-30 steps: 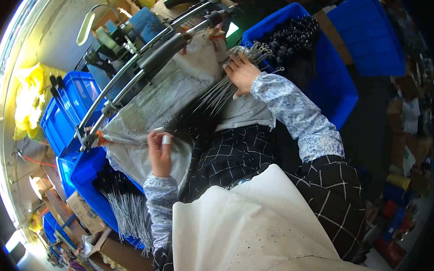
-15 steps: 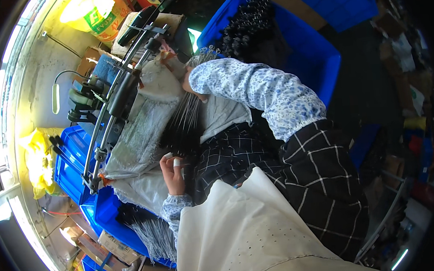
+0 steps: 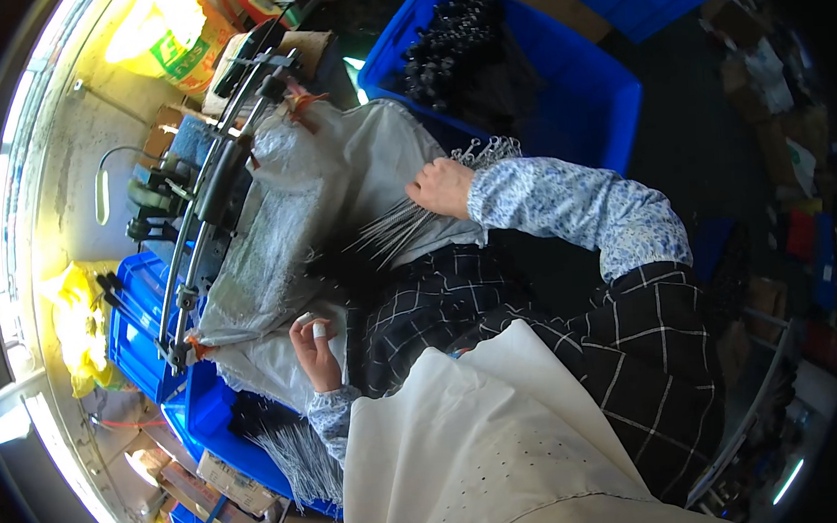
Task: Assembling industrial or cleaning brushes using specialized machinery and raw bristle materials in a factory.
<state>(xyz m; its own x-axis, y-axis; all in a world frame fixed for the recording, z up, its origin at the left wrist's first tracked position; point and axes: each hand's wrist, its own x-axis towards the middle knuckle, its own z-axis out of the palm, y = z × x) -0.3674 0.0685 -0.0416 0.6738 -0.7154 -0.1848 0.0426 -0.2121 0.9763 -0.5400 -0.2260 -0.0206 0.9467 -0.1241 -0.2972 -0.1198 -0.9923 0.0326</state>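
My right hand [image 3: 445,189] is wrapped round a bundle of thin wire brushes [image 3: 392,227]. Their looped metal ends stick out on the far right side of the hand, and the twisted stems fan out toward the left. A dark bristly mass [image 3: 347,264] lies by the stem tips, over the edge of a whitish cloth [image 3: 285,198]. Nearer to me, my left hand [image 3: 319,363] is raised beside my lap with its fingers loosely bent and apart. White wraps cover some of its fingertips, and nothing shows in it.
A metal rod frame [image 3: 205,193] stands along the cloth's left side. Beyond my right hand is a blue bin [image 3: 577,108] with a black bristly heap [image 3: 453,44]. At the lower left, another blue bin [image 3: 203,418] holds many wire stems [image 3: 301,460].
My right hand has moved right and toward me with the brush bundle, baring more of the cloth. My left hand has shifted slightly left. The whole view has also shifted a little.
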